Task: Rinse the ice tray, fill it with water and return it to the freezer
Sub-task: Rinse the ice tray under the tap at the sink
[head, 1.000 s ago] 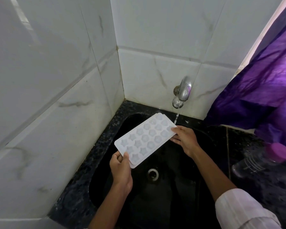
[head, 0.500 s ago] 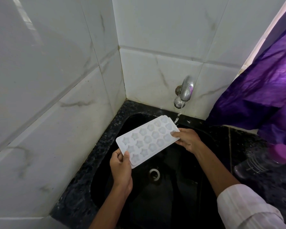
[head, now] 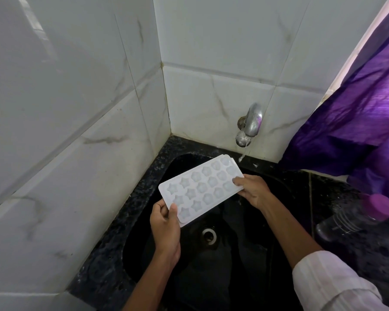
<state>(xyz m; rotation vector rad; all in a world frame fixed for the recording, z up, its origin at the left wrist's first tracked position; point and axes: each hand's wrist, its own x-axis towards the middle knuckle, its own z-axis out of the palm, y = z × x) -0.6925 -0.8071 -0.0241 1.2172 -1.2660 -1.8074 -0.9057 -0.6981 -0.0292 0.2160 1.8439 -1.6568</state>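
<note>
A white ice tray point(head: 202, 189) with star-shaped and rounded moulds in three rows is held in both hands above a black sink point(head: 234, 277), its open side turned up and its far end raised toward a wall-mounted metal tap point(head: 250, 124). The near corner is taken by the left hand point(head: 165, 223), whose grip is closed on the tray's edge with the thumb laid on top and the fingers curled beneath. The far end of the long edge is held by the right hand point(head: 253, 190), its grip likewise closed, thumb pressed on the rim. A thin stream of water point(head: 243, 156) is seen falling from the tap just beside the tray's far corner; whether the tray is struck by it cannot be told. The drain point(head: 209, 235) is visible below the tray. The sink is set into a dark speckled counter point(head: 112, 239), bounded by pale veined wall tiles point(head: 76, 108). A clear bottle point(head: 355, 218) with a purple cap is seen on the counter to the right, near a purple curtain point(head: 357, 122). A pale sleeve point(head: 330, 286) is worn on the right arm.
</note>
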